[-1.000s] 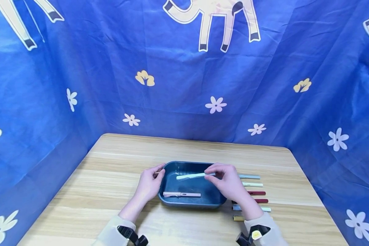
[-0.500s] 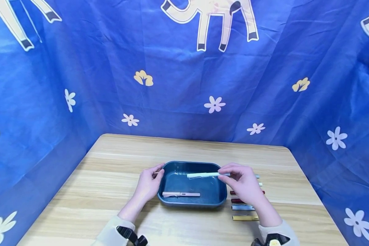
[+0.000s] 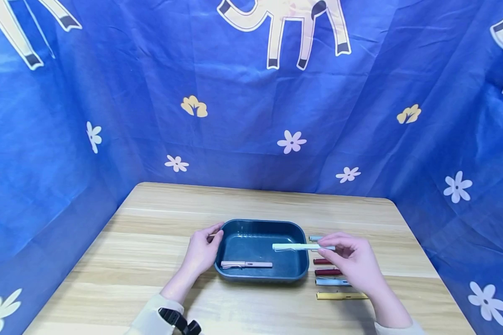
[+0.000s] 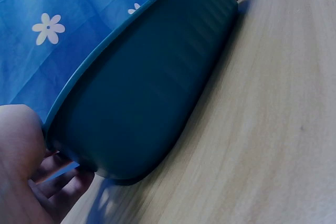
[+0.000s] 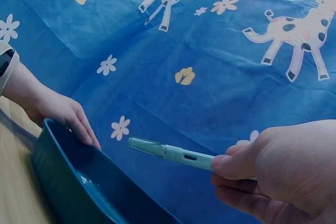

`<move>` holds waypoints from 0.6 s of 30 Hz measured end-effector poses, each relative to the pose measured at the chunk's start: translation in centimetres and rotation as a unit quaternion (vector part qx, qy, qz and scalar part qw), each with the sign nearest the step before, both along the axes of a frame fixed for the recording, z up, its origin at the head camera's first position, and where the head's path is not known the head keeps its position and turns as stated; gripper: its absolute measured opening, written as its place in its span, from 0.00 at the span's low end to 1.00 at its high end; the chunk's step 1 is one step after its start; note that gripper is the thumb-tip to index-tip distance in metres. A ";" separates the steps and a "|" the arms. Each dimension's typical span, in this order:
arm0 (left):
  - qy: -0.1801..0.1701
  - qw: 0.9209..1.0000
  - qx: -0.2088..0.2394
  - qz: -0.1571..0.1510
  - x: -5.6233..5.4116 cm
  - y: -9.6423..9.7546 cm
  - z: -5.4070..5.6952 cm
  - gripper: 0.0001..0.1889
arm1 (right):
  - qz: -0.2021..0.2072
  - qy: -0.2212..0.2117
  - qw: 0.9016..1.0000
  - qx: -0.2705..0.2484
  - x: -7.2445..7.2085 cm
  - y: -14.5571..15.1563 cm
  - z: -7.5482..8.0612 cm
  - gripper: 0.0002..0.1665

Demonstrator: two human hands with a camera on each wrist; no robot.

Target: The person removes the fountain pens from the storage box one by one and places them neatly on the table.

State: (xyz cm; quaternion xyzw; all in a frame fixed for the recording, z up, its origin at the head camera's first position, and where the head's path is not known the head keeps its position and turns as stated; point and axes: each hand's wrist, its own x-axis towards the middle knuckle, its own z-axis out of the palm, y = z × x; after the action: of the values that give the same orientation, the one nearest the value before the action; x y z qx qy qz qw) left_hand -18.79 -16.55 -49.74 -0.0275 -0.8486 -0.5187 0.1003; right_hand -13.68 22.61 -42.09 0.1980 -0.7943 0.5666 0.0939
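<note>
My left hand (image 3: 202, 251) grips the left end of a dark teal plastic tray (image 3: 261, 279), with the thumb at the rim and fingers against the outer wall. A pale mint capped pen (image 5: 181, 155) is pinched between the thumb and fingers of my right hand (image 3: 354, 261). It is held roughly level above the tray's right rim, its clip end pointing left. Inside the tray, near the front wall, lies a lilac pen (image 3: 246, 264) with a wire clip.
Right of the tray, several pens lie in a column: a light blue pen (image 3: 316, 238), dark red pens (image 3: 327, 271), a blue pen (image 3: 332, 282) and a yellow pen (image 3: 339, 296). My right hand partly covers them. A blue patterned curtain (image 3: 243, 139) surrounds the wooden table (image 3: 167, 209).
My right hand has moved right with the mint pen, from over the tray's middle to its right rim. The left hand, tray and lilac pen stay in place.
</note>
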 end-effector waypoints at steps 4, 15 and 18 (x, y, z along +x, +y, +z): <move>-0.001 1.000 0.002 -0.001 0.0 0.0 0.1 0.18 | -0.009 -0.003 1.000 0.002 0.8 0.9 -0.2 0.08; -0.008 1.000 0.001 0.002 0.1 0.1 0.1 0.18 | -0.024 0.009 1.000 -0.002 2.6 3.3 -1.2 0.10; -0.008 1.000 -0.002 0.003 0.0 0.0 0.1 0.18 | -0.028 0.007 1.000 0.006 3.1 4.0 -1.5 0.10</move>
State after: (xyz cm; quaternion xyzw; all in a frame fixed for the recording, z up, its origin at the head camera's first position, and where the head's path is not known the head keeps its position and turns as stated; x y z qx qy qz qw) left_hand -18.76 -16.50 -49.65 -0.0213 -0.8507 -0.5166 0.0951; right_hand -10.55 26.64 -43.59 0.1804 -0.8021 0.5577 0.1140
